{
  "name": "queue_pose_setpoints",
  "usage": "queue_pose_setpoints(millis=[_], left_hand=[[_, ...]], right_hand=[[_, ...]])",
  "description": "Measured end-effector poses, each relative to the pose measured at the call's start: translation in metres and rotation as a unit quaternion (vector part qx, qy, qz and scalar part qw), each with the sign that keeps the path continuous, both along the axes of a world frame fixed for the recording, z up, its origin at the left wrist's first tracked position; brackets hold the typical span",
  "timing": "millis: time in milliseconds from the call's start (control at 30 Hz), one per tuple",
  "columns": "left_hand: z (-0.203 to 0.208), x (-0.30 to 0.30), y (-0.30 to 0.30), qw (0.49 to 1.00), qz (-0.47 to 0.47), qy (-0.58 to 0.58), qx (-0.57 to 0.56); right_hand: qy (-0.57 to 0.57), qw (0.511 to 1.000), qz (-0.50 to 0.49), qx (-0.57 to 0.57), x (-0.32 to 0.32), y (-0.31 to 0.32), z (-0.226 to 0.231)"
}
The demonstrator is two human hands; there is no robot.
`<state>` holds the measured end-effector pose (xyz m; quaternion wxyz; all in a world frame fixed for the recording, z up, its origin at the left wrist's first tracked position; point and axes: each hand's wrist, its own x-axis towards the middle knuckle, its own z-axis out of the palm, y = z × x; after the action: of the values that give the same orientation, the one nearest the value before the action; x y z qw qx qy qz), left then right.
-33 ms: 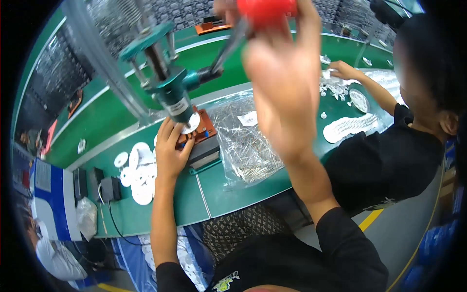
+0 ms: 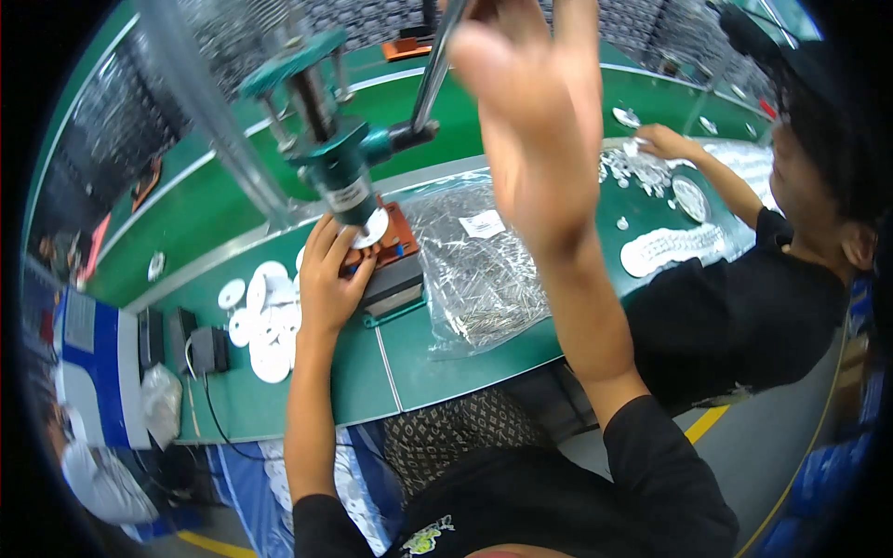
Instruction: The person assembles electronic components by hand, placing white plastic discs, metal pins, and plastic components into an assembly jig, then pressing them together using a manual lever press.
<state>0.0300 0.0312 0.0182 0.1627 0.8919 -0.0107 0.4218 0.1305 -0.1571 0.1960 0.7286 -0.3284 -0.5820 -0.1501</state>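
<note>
A green hand press (image 2: 339,167) stands on the green bench. My right hand (image 2: 535,130) is raised high against the press's steel lever (image 2: 430,79); its fingertips and the lever's top are cut off at the upper edge. Under the press head, a white disc (image 2: 377,228) lies on an orange fixture (image 2: 395,244). My left hand (image 2: 327,279) grips the front of that fixture with its fingertips at the disc.
Loose white discs (image 2: 265,321) lie to the left of my left hand. A clear bag of thin metal pins (image 2: 484,270) lies to the right of the fixture. On my right, another person (image 2: 744,307) in black handles white parts (image 2: 651,163). A black adapter (image 2: 206,352) sits at the left.
The lever stands steeper now, and its red knob has left the picture at the top along with my right fingertips. My left hand has stayed at the fixture.
</note>
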Motion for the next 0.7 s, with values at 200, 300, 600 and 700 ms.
queue_pose_setpoints(millis=[200,300,600,700], left_hand=[[-0.005,-0.009,0.013,0.999,-0.021,0.0,-0.039],[-0.001,-0.014,0.008,0.997,-0.036,0.016,-0.071],[0.002,-0.019,0.003,0.997,-0.004,0.024,-0.069],[-0.001,-0.018,0.002,0.992,-0.004,0.057,-0.11]], right_hand=[[0.121,0.992,-0.03,-0.012,0.041,0.033,-0.052],[0.072,0.97,-0.186,-0.142,0.051,0.014,-0.112],[0.107,0.921,-0.215,-0.306,0.049,-0.007,-0.178],[0.091,0.919,-0.224,-0.31,0.048,-0.012,-0.174]])
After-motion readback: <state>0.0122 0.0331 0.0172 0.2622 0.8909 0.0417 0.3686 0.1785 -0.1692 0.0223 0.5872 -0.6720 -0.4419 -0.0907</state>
